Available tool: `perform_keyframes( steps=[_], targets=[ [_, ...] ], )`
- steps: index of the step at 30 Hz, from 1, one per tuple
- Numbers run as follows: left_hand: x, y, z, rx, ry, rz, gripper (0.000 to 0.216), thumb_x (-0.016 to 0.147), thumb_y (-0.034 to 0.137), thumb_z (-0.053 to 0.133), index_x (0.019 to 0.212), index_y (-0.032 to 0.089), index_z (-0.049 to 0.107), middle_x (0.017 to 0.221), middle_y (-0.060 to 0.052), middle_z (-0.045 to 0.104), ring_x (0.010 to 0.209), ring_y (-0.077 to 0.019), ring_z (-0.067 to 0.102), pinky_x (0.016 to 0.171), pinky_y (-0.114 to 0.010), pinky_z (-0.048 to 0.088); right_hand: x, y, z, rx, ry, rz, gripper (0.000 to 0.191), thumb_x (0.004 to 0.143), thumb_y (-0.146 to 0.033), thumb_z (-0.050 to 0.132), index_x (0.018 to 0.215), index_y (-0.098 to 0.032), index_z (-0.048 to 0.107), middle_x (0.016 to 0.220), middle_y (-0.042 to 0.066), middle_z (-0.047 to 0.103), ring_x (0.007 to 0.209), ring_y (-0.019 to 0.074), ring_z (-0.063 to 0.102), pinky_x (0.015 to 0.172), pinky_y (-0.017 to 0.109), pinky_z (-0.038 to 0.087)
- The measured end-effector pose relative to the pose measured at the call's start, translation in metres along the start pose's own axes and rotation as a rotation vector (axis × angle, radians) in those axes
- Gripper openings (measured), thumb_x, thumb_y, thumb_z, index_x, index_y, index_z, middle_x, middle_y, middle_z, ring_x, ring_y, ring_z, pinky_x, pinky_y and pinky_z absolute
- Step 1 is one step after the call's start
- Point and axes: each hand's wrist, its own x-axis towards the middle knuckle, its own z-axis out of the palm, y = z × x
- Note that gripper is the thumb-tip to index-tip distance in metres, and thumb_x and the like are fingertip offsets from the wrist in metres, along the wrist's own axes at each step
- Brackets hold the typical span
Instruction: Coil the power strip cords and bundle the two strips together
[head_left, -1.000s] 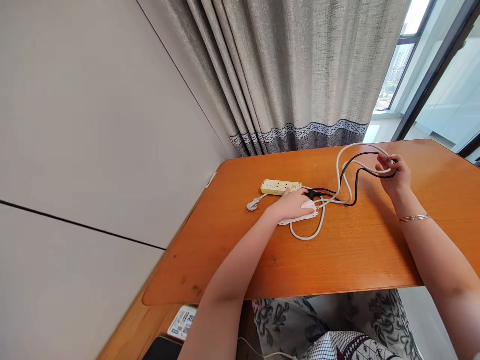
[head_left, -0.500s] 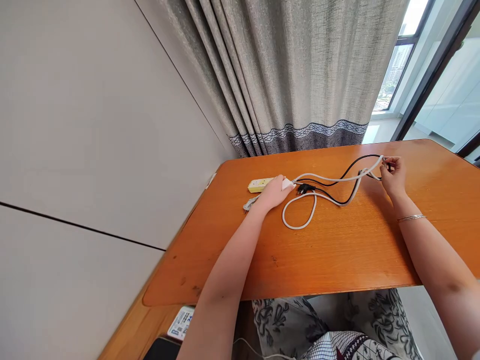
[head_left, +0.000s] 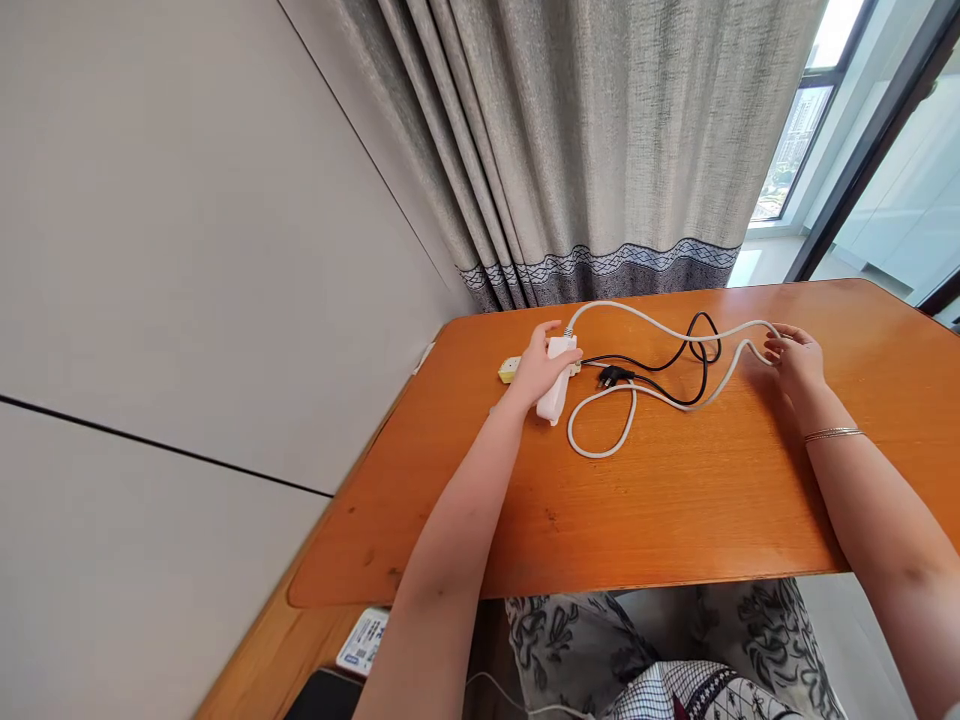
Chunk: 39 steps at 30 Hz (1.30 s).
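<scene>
My left hand [head_left: 534, 370] is closed around a white power strip [head_left: 556, 388], which stands slanted across a yellow-edged power strip [head_left: 510, 369] on the table. That second strip is partly hidden behind the hand. From the far end of the white strip a white cable [head_left: 652, 319] arches to my right hand [head_left: 797, 356], whose fingers pinch a bend of it. A loop of white cable lies in front. A black cable [head_left: 681, 347] sits loosely coiled between my hands, and its black plug [head_left: 615, 376] rests near the white strip.
The brown wooden table [head_left: 645, 520] borders a pale wall panel [head_left: 187, 250] on the left and a grey curtain [head_left: 622, 150] at the back. Below its front left edge are a white labelled box [head_left: 363, 640] and a dark object [head_left: 326, 695].
The white power strip has turned, its cable end now pointing away from me. The black cable has left my right hand and lies on the table. The white cable stays in that hand.
</scene>
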Motion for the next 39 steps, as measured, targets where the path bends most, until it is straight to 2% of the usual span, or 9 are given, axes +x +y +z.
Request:
perform_keyframes(
  steps=[4,10,17,23,27,30,33,36,39],
  targets=[
    [-0.007,0.009,-0.001,-0.219,-0.122,0.014,0.057,0.065,0.040,0.073,0.115,0.024,0.050,0.097,0.000,0.058,0.079,-0.0142,0.062,0.076,-0.033,0.055,0.002,-0.005,-0.002,0.027,-0.061,0.026,0.003,0.067,-0.021,0.058,0.069,-0.020,0.056,0.063,-0.001,0.052,0.052,0.0093,0.046,0.046,0.022,0.044],
    [-0.018,0.022,-0.012,0.089,-0.533,0.205,0.038,0.068,0.040,0.076,0.094,0.021,0.057,0.092,0.000,0.062,0.079,-0.0149,0.059,0.072,-0.028,0.049,0.008,-0.015,-0.012,-0.057,-0.060,-0.031,0.034,0.086,-0.044,0.048,0.059,-0.024,0.044,0.054,0.000,0.041,0.049,0.0126,0.041,0.051,0.030,0.045],
    [-0.028,0.031,0.000,0.421,-0.744,0.258,0.027,0.074,0.036,0.071,0.096,0.022,0.065,0.097,-0.002,0.069,0.090,-0.0212,0.066,0.079,-0.031,0.048,-0.002,-0.010,-0.015,-0.447,-0.129,-0.098,0.012,0.061,-0.021,0.079,0.064,-0.019,0.067,0.054,-0.002,0.052,0.052,0.0124,0.043,0.053,0.029,0.040],
    [-0.027,0.023,0.017,0.531,-0.675,0.232,0.028,0.082,0.049,0.065,0.086,0.021,0.069,0.095,-0.005,0.074,0.087,-0.0242,0.068,0.077,-0.032,0.049,-0.029,-0.030,0.019,-0.744,-0.148,-0.731,0.021,0.078,-0.028,0.066,0.095,-0.021,0.077,0.097,0.010,0.070,0.094,0.0259,0.064,0.089,0.044,0.051],
    [-0.016,0.016,0.019,0.625,-0.526,0.294,0.042,0.098,0.046,0.041,0.090,0.019,0.073,0.100,-0.009,0.075,0.091,-0.0247,0.067,0.082,-0.034,0.050,-0.066,-0.058,0.059,-0.961,-0.395,-0.948,0.029,0.090,-0.031,0.056,0.106,-0.019,0.076,0.109,0.013,0.072,0.103,0.0285,0.064,0.097,0.046,0.048],
    [-0.004,0.015,0.020,0.679,-0.381,0.295,0.038,0.099,0.034,0.040,0.107,0.017,0.073,0.117,-0.011,0.074,0.107,-0.0246,0.066,0.095,-0.035,0.049,-0.098,-0.066,0.096,-1.267,-0.625,-0.960,0.032,0.092,-0.029,0.054,0.113,-0.019,0.076,0.118,0.013,0.073,0.120,0.0307,0.059,0.110,0.052,0.036],
    [0.010,0.016,0.025,0.771,-0.236,0.255,0.037,0.099,0.022,0.039,0.121,0.017,0.069,0.130,-0.009,0.070,0.121,-0.0220,0.063,0.104,-0.033,0.046,-0.122,-0.059,0.126,-1.567,-0.768,-0.883,0.036,0.093,-0.016,0.047,0.112,-0.018,0.077,0.116,0.014,0.075,0.130,0.0313,0.054,0.121,0.062,0.009],
    [0.020,0.012,0.033,0.886,-0.189,0.179,0.039,0.099,0.020,0.040,0.130,0.015,0.063,0.135,-0.011,0.068,0.125,-0.0235,0.062,0.106,-0.035,0.046,-0.133,-0.045,0.140,-1.769,-0.810,-0.771,0.039,0.091,-0.007,0.043,0.102,-0.014,0.080,0.100,0.016,0.078,0.111,0.0307,0.066,0.119,0.065,-0.007],
    [0.021,0.005,0.041,0.957,-0.193,0.139,0.039,0.097,0.020,0.047,0.132,0.013,0.062,0.129,-0.016,0.070,0.122,-0.0294,0.065,0.104,-0.042,0.046,-0.132,-0.037,0.139,-1.805,-0.767,-0.746,0.038,0.090,-0.005,0.043,0.097,-0.011,0.080,0.093,0.019,0.078,0.096,0.0302,0.071,0.118,0.065,-0.006]
  ],
)
